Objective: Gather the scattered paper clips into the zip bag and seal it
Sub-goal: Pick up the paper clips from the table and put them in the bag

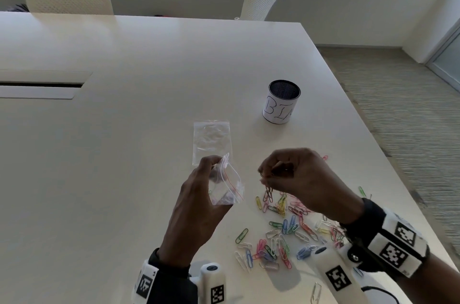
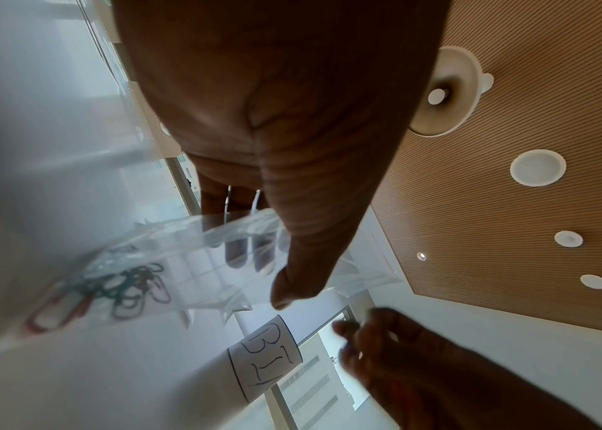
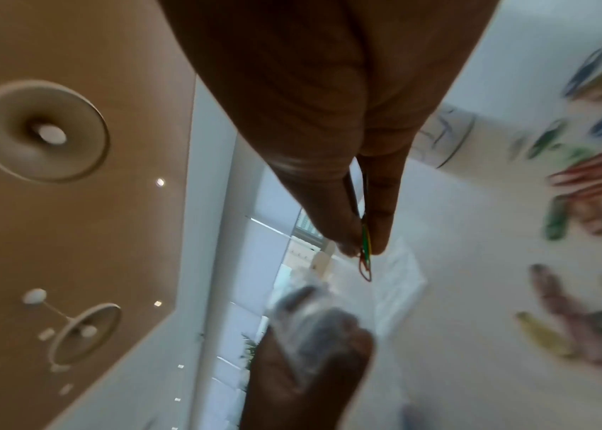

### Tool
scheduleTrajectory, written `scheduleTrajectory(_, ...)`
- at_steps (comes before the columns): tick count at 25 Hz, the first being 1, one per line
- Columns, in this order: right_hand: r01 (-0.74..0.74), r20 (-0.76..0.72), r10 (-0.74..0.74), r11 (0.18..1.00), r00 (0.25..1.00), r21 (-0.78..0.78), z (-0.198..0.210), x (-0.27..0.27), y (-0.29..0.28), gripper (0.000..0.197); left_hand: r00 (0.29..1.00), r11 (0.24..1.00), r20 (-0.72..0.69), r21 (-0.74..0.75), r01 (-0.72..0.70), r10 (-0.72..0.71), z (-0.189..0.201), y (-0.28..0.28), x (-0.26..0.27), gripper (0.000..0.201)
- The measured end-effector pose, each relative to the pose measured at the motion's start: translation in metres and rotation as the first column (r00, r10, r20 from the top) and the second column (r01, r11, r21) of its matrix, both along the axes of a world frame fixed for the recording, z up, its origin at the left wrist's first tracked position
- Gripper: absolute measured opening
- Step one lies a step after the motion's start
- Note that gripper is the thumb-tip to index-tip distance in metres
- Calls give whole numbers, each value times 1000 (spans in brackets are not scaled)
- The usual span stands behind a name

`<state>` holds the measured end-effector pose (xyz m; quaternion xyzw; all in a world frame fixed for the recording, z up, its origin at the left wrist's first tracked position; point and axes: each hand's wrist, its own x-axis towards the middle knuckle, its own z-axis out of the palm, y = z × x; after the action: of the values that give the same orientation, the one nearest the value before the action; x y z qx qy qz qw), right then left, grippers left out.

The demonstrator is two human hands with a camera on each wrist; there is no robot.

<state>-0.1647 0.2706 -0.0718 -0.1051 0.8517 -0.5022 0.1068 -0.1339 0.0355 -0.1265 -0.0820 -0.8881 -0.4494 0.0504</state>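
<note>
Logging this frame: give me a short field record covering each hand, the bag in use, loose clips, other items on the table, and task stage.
left hand: holds the zip bag above the table, mouth open
zip bag contents: a few paper clips already inside
right hand: pinches a small bunch of clips beside the bag mouth
loose clips: many, mixed colours, on the table under the right hand
spare bag: flat on the table beyond the hands
cup marked BIN: upright, further back right
stage: filling under way, bag not sealed
</note>
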Motion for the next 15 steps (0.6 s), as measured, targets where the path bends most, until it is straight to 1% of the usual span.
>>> scheduleTrajectory(2,7,-36,-12,992,999,-129,19,4,-11,11,1000,1000,-4,-8,-6,6,0,2,0,65)
scheduleTrajectory(4,-2,-72,-12,984,997,-180,27,7,-25,12,1000,1000,-6,-12,-10,10,0,3,0,67)
scheduleTrajectory(5,-3,-99,-15,984,995,-176,27,7,-32,13,1000,1000,-7,-12,-9,9,0,4,0,68)
scheduleTrajectory(8,0,-220,-20,996,975,-92,13,3,-47,16,1000,1000,0,-10,-8,8,1,6,0,68)
scheduleTrajectory(10,-20,-278,9,999,961,-37,5,2,-52,16,1000,1000,-6,-6,-11,11,0,6,0,67)
scheduleTrajectory(13,-74,-281,79,997,956,30,2,6,-53,10,1000,1000,-15,7,-18,18,-1,6,0,64)
scheduleTrajectory(15,-98,-274,114,993,955,70,6,8,-54,11,1000,1000,-23,14,-15,15,0,6,0,62)
